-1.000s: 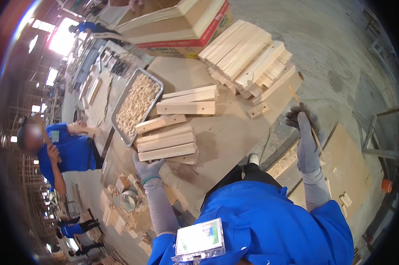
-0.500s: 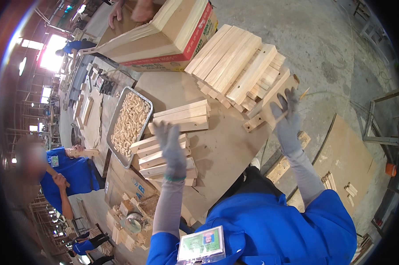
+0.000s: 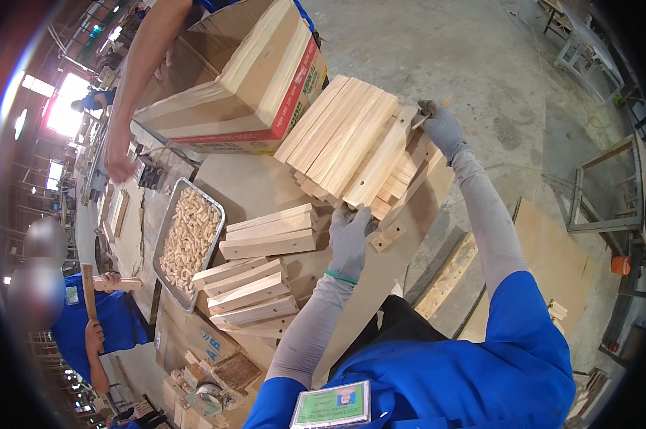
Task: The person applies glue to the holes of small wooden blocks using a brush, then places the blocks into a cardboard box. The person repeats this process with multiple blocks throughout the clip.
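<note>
A stack of pale wooden slats (image 3: 341,132) lies on the board-topped table. My gloved left hand (image 3: 348,242) grips the near end of a loose slat (image 3: 381,161) with a hole near its end, on the right side of the stack. At that slat's far end is my gloved right hand (image 3: 444,131), fingers bent around a thin pencil-like stick (image 3: 422,122); whether they also pinch the slat is hard to tell. A short wooden piece with holes (image 3: 387,237) lies right of my left hand. Two smaller groups of slats (image 3: 269,230) (image 3: 248,294) lie to the left.
A metal tray (image 3: 221,214) of wooden dowels stands at the left. Behind it is an open cardboard box (image 3: 223,118), with a co-worker's arm (image 3: 133,93) reaching past. Another person in blue (image 3: 108,314) holds wood pieces at far left. A metal frame (image 3: 609,186) stands at right.
Both hands have come from open in the air to the ends of a slat on the stack. The co-worker's arm now reaches down left of the box.
</note>
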A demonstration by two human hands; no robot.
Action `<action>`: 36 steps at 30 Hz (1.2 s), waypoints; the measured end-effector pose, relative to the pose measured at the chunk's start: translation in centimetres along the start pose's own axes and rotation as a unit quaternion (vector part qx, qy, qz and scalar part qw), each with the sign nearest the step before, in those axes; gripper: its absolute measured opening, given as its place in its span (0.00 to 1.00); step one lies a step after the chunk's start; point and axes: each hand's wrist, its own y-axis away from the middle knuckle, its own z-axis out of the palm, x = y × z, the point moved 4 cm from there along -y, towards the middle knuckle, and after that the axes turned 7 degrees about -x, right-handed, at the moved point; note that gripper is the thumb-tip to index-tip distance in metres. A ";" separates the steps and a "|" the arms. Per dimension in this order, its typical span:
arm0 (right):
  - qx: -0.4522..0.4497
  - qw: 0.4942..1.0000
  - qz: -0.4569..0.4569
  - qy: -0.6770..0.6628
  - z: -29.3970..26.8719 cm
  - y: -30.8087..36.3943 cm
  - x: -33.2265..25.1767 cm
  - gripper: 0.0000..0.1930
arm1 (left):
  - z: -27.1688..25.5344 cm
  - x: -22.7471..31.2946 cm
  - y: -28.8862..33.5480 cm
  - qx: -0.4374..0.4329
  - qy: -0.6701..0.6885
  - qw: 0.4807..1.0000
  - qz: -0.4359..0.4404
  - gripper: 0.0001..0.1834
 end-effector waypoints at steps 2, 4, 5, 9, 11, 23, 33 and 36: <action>-0.015 0.999 -0.004 -0.035 0.2 -0.7 0.0 0.23 | -0.5 -0.3 -0.5 -0.006 0.058 0.998 -0.009 0.19; -0.020 0.999 -0.006 -0.039 0.1 -0.9 -0.9 0.24 | -1.2 -0.5 -0.7 -0.037 0.143 0.988 -0.050 0.14; -0.024 0.999 -0.006 -0.041 0.3 -0.8 -1.6 0.24 | -1.3 -0.5 -0.9 -0.043 0.173 0.982 -0.066 0.13; 0.002 0.999 -0.006 -0.041 0.8 -3.2 -2.4 0.24 | -0.6 1.1 -1.1 -0.010 0.220 0.969 -0.108 0.12; 0.000 0.998 -0.009 -0.064 1.5 -3.9 -2.7 0.24 | -0.8 1.9 -0.6 0.010 0.210 0.971 -0.117 0.14; -0.021 0.985 -0.128 -0.116 4.9 -6.2 -3.8 0.25 | -1.3 4.3 -3.4 0.088 -0.184 0.969 0.139 0.50; -0.123 0.980 -0.072 -0.140 4.0 -4.5 -5.9 0.24 | -3.9 0.9 -4.6 0.110 -0.217 0.951 0.189 0.52; -0.064 0.986 -0.080 -0.129 3.8 -1.8 -3.4 0.24 | -0.5 1.9 -0.3 0.107 -0.181 0.960 0.186 0.55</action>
